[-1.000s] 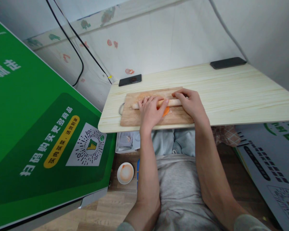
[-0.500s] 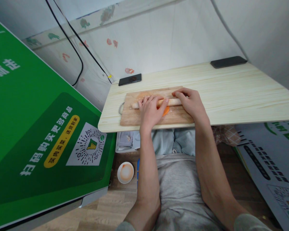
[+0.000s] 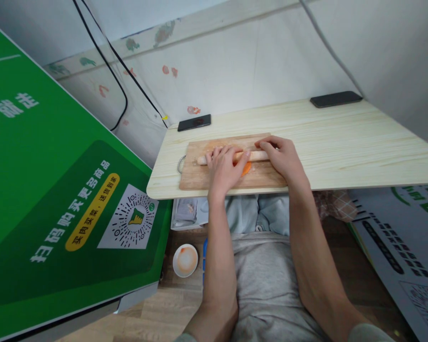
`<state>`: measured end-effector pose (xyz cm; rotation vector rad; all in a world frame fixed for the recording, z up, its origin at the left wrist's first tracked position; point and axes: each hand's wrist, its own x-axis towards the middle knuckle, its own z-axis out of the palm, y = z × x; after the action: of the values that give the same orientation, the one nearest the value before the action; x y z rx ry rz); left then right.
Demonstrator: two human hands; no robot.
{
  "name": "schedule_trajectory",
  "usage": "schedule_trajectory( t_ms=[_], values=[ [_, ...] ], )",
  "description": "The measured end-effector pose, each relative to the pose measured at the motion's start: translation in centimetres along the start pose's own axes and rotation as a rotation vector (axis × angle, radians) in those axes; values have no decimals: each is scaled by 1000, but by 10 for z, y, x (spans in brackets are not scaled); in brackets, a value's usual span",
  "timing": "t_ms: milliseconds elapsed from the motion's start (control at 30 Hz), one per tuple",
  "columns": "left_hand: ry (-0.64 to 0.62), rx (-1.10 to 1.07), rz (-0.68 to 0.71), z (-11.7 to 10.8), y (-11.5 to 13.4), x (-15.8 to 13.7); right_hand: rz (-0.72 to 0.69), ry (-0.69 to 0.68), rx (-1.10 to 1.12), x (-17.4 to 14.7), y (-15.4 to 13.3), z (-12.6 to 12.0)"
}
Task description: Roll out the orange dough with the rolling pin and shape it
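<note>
A pale wooden rolling pin (image 3: 259, 156) lies crosswise on a wooden cutting board (image 3: 196, 178). My left hand (image 3: 226, 166) is laid over its left and middle part, with the fingers curved over the wood. At the right end, my right hand (image 3: 281, 154) grips the pin between thumb and fingers. A flat orange piece, apparently dough (image 3: 247, 168), shows under and just in front of the pin beside my left thumb. The rest of that piece is hidden by my left hand. Whitish smears mark the board around it.
Two dark phones, a left one (image 3: 194, 122) and a right one (image 3: 335, 99), lie along the back of the light wooden table (image 3: 360, 142). A green printed panel (image 3: 74, 180) rises at left. Below stand a white bowl (image 3: 185, 261) and an open box (image 3: 189, 211).
The camera view has shifted slightly, so the table sits a little lower in the picture. Both hands stay on the rolling pin, nearly unmoved relative to the board.
</note>
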<state>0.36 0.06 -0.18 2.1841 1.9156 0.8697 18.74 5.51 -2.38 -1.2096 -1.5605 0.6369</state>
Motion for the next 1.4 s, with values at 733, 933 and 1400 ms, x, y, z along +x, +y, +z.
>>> schedule_trajectory(
  t_ms=[733,933,1400],
  values=[
    [-4,-7,-4,-1,1,0,1,-57,91,-7,-13,-6],
    [-11,8,-3,-1,1,0,8,-38,141,-4,-6,-2],
    [-1,-10,8,1,-1,1,-16,-30,59,-3,-5,-2]
  ],
)
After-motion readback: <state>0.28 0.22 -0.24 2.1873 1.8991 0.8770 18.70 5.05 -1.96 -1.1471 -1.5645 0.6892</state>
